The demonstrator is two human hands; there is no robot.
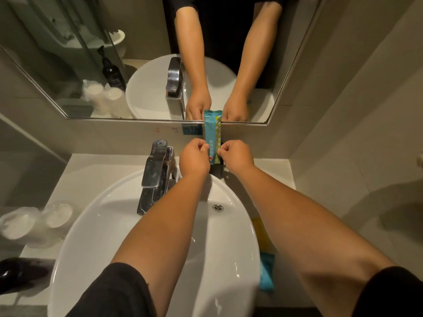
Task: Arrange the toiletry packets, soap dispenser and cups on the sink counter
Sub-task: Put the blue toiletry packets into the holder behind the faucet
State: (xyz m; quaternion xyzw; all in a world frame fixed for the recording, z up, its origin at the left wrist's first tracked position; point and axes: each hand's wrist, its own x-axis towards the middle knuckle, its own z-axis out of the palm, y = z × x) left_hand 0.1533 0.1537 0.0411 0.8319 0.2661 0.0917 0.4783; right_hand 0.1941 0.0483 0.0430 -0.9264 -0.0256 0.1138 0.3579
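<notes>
A teal toiletry packet (212,131) stands upright against the wall behind the basin, its lower end in a small black holder (217,170). My left hand (194,157) pinches its left edge and my right hand (235,156) pinches its right edge. Two plastic-wrapped cups (34,221) lie on the counter at the left. The black soap dispenser (16,272) sits at the lower left, partly cut off by the frame. A yellow packet (261,232) and another teal packet (266,274) lie on the counter right of the basin.
The white oval basin (96,220) fills the middle, with a chrome faucet (155,175) at its back left. A mirror (68,65) hangs above the counter. Tiled walls close in on the right side.
</notes>
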